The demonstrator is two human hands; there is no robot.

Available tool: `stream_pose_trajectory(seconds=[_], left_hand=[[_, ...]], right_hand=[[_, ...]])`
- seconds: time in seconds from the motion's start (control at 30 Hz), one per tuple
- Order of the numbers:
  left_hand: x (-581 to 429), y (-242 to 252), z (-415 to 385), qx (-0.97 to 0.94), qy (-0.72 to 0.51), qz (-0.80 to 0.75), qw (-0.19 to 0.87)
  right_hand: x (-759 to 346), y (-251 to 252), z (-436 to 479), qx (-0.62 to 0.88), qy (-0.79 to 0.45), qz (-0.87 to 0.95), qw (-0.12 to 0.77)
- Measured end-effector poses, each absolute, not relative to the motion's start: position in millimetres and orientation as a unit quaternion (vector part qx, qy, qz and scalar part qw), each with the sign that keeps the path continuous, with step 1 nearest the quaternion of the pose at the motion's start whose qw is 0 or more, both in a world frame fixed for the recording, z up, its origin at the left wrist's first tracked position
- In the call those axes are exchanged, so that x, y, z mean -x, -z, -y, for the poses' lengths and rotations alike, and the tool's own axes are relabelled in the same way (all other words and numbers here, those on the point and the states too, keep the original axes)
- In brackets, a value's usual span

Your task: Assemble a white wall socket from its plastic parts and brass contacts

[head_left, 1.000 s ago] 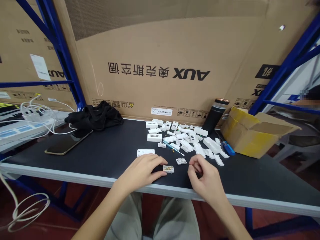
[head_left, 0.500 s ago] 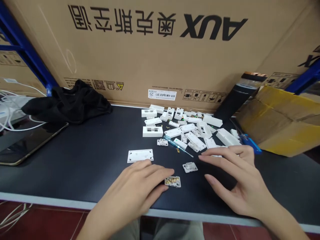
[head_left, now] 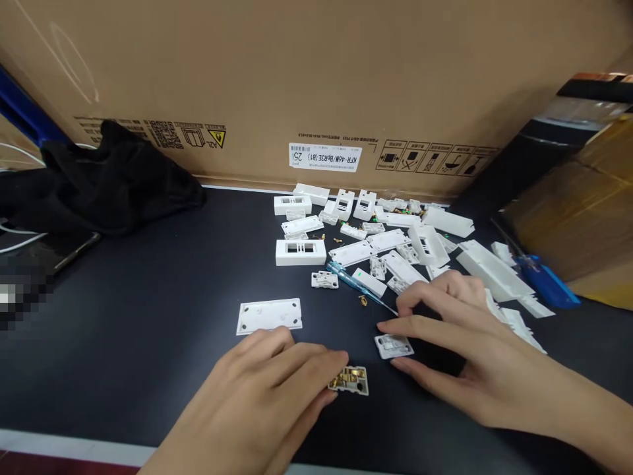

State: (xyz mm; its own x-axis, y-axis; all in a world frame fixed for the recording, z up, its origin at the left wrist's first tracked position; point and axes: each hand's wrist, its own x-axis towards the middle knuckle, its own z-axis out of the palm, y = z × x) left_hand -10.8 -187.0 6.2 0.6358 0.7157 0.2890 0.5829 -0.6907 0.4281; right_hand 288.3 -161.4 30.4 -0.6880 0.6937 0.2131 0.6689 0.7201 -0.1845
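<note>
Here our left hand [head_left: 257,392], half curled, touches a brass-contact switch piece [head_left: 349,380], grip unclear; our right hand [head_left: 465,349], spread open, straddles a small white piece [head_left: 394,346].

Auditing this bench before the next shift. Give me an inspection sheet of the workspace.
surface: dark bench top, parts spread over its middle and right
job's things: white module with brass contacts; smaller white module; white faceplate
clutter: white plastic housings; slim blue-tinted screwdriver; blue-handled screwdriver; black cloth
grippers: bare left hand at the brass module, bare right hand over the smaller module
cables: thin white cable at far left
surroundings: large cardboard carton behind the bench; yellow-taped cardboard box at right
</note>
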Motion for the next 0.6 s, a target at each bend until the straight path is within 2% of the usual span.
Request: stream_pose_trajectory(seconds=[0.2, 0.37, 0.6], left_hand=[[13, -3, 187, -0.883, -0.236, -0.388, 0.123], [14, -2, 188, -0.874, -0.207, -0.424, 0.115], [19, -2, 186, -0.874, -0.242, -0.413, 0.082]], right_hand=[[-279, -49, 143, 0.361, -0.051, 0.924, 0.120], [-265, -75, 99, 0.401, 0.056, 0.904, 0.139], [-260, -78, 85, 0.430, 0.032, 0.896, 0.107]])
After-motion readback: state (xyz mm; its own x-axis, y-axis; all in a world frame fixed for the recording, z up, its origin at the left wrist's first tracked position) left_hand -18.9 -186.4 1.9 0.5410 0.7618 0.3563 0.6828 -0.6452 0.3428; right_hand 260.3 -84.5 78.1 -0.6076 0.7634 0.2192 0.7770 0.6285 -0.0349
